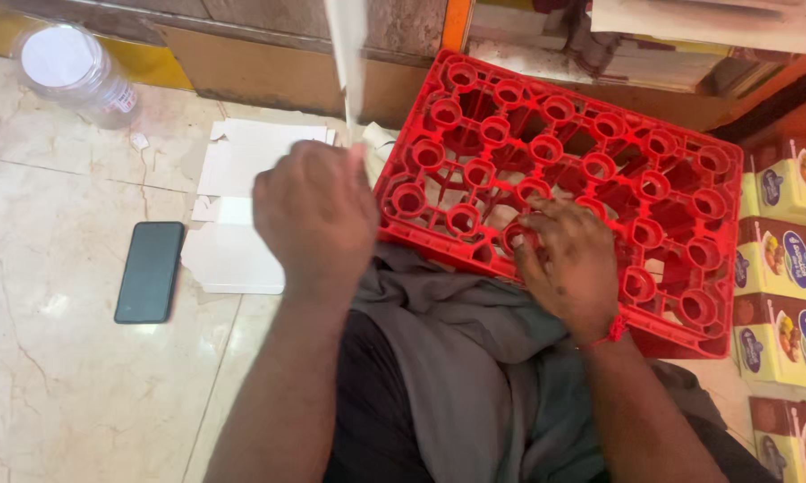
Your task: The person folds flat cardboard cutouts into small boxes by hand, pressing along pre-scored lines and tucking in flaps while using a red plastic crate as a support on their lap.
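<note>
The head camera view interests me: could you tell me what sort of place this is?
Probably a small shop or its storeroom, worked at floor level. Stacked yellow cartons line the right edge, a red plastic crate lies under the right hand, and flat white card sheets lie on the marble floor.

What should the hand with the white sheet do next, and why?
Probably bring the white sheet down onto the red crate. The left hand holds it raised on edge just left of the crate, while the right hand presses flat on the crate's top and seems to steady it. More flat white sheets lie on the floor beside a dark phone.
</note>
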